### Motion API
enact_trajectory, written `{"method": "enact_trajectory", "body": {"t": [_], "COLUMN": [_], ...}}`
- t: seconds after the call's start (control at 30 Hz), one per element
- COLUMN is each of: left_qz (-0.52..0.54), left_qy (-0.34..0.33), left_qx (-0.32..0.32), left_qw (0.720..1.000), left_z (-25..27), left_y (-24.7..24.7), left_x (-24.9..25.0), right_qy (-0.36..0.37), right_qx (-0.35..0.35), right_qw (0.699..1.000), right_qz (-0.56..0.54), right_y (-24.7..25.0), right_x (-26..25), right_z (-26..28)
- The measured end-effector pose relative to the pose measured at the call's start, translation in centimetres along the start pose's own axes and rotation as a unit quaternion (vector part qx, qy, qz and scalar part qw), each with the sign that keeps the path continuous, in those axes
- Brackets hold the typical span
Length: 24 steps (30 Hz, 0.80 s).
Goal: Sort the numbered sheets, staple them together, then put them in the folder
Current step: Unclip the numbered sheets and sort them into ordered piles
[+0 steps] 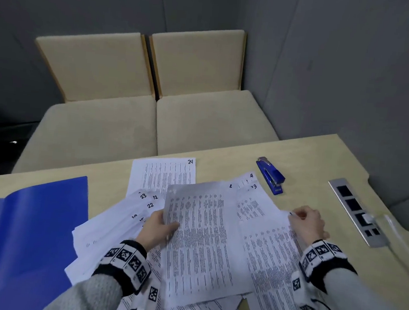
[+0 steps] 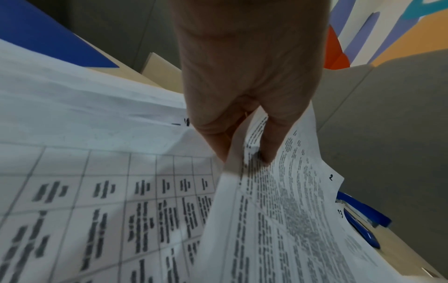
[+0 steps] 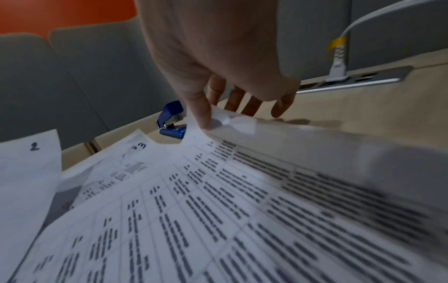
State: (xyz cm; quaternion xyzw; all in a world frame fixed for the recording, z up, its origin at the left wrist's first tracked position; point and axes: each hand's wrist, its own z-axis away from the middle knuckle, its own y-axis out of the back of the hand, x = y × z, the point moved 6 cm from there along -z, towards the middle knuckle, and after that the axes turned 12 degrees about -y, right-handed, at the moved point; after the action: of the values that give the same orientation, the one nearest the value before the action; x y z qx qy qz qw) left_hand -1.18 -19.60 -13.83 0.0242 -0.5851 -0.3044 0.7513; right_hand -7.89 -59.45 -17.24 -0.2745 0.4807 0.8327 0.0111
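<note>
Loose numbered sheets (image 1: 274, 272) sprawl on the near table (image 1: 309, 159), thin and floppy; my left hand (image 1: 153, 229) pinches sheet 2 (image 1: 201, 233) at its edge, my right hand (image 1: 307, 223) pinches a far-right corner.

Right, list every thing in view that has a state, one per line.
blue folder: open, flat on the table.
blue stapler: closed, unused, beyond the sheets.
sheet 2: lifted, pinched by the left hand.
right-side sheet: corner crumpled, pinched by the right hand.
sheet 24: flat on the table.
remaining sheets: fanned out, unsorted.
</note>
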Motion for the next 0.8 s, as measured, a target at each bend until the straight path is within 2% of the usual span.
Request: {"method": "enact_trajectory", "body": {"t": [0.1, 0.2, 0.27, 0.33, 0.4, 0.53, 0.7, 0.8], "left_qz": [0.009, 0.01, 0.007, -0.001, 0.005, 0.03, -0.005, 0.029], "left_qy": [0.001, -0.017, -0.028, -0.039, -0.042, -0.021, -0.001, 0.033], "left_qx": [0.015, 0.053, 0.085, 0.103, 0.081, -0.02, -0.018, -0.013], "left_qw": [1.0, 0.998, 0.996, 0.994, 0.996, 0.999, 1.0, 0.999], "left_z": [-0.9, -1.8, -2.2, -2.3, -2.5, -1.8, -1.3, -1.0], "left_y": [0.5, 0.9, 1.0, 0.6, -0.7, -5.7, -10.2, -12.0], "left_x": [0.2, 1.0, 1.7, 2.3, 2.6, 3.7, 3.0, 1.8], "right_qy": [0.01, 0.001, -0.026, -0.068, -0.079, -0.039, -0.042, -0.074], "right_qx": [-0.037, -0.118, -0.14, -0.154, -0.169, -0.221, -0.248, -0.232], "right_qw": [0.987, 0.946, 0.915, 0.899, 0.896, 0.919, 0.95, 0.965], "right_qz": [-0.154, -0.303, -0.377, -0.403, -0.402, -0.325, -0.184, -0.097], "right_y": [1.4, 3.6, 5.4, 6.7, 7.1, 5.2, 1.7, -0.8], "right_x": [1.5, 2.1, 2.2, 2.2, 1.4, -1.6, -4.0, -3.6], "right_z": [0.2, -0.2, -0.7, -1.4, -1.9, -1.8, -0.3, -0.5]}}
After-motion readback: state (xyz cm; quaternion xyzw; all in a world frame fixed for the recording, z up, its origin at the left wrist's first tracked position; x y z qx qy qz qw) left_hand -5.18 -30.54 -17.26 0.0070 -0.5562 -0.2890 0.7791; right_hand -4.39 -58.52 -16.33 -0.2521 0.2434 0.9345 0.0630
